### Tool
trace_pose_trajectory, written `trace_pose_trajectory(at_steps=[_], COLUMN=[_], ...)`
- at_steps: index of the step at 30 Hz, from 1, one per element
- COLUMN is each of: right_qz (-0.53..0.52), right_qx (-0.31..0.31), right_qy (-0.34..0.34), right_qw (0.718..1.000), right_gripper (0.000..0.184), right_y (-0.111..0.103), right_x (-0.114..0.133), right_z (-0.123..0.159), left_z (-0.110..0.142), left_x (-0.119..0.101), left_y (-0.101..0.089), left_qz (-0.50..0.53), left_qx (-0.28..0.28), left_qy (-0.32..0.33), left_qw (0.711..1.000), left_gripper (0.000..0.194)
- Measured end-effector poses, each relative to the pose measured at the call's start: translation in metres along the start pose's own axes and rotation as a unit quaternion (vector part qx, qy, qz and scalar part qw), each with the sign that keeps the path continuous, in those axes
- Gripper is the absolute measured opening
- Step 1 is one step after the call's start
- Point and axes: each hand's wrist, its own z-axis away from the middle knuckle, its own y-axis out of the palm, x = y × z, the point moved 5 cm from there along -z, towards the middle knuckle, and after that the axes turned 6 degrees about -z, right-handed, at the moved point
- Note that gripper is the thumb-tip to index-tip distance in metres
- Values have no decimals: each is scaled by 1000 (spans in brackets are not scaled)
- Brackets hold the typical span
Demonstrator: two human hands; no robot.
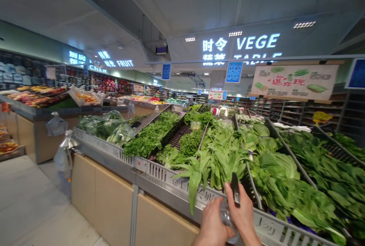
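Note:
My left hand is at the bottom of the view, fingers curled around some clear plastic that looks like a thin bag. Close beside it, my right hand is closed on a slim black object, which sticks up past the fingers; its kind is unclear. The clear plastic lies between both hands, partly hidden by them. Both hands are in front of the crate's front rim, just below long-leaved greens. One leafy stalk hangs over that rim, left of my hands.
Broad-leaved greens fill the crates to the right. Curly lettuce and feathery greens lie to the left, then bagged greens. Plastic bags hang at the stand's left corner, beside a tiled aisle. A sign hangs overhead.

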Motion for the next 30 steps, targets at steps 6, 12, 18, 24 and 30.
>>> trace_pose_trajectory(at_steps=[6,12,18,24,30], right_qz=[-35,-89,-77,-48,-54], right_qx=[6,42,55,26,5], right_qy=[6,-25,-16,16,13], right_qw=[999,995,995,998,998], right_gripper=[40,39,36,39,40], right_y=[31,75,126,182,246], right_x=[-3,19,43,72,118], right_z=[-19,-28,-35,-32,-21], left_z=[-19,-29,-45,-59,-61], left_x=[7,29,66,108,159], left_y=[-21,-53,-94,-146,-210], left_qz=[-22,-9,-25,-27,-10], left_qx=[-8,-54,-66,-35,-33], left_qy=[-25,-39,-54,-28,-21], left_qw=[999,998,996,999,999], left_gripper=[77,74,77,77,79])
